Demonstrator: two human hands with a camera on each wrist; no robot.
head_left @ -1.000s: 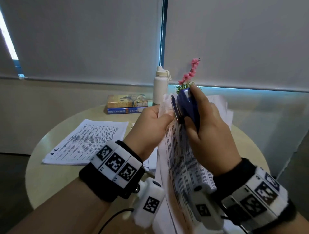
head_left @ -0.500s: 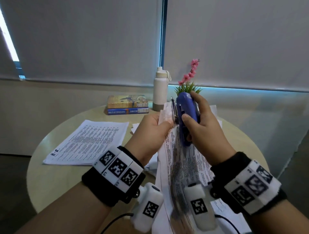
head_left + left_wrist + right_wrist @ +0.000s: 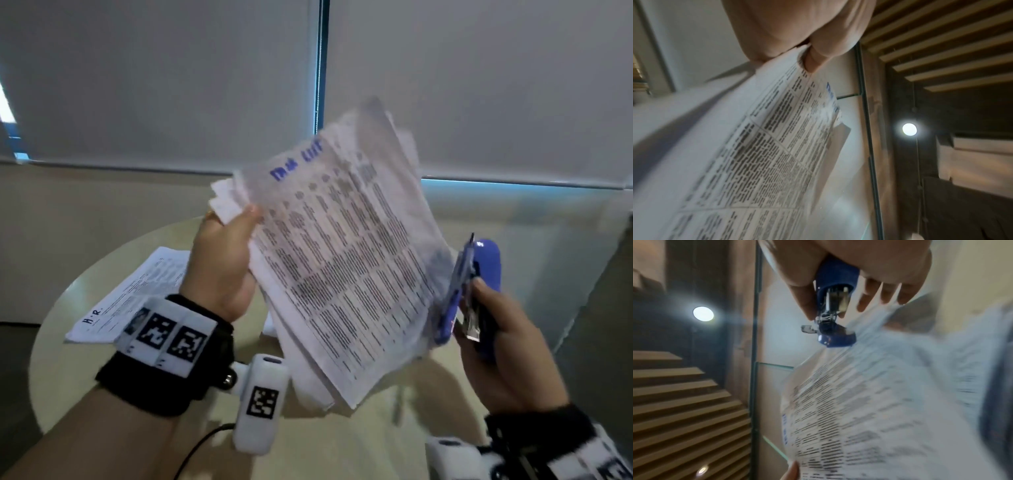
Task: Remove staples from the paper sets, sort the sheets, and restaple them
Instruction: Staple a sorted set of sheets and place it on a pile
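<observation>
The left hand (image 3: 222, 263) pinches a blurred, fanned sheaf of printed papers (image 3: 346, 274) by its corner, lifted above the round table (image 3: 68, 359), while the right hand (image 3: 507, 349) curls around a blue stapler (image 3: 479, 291), gaping open beside the sheets' edge.
</observation>
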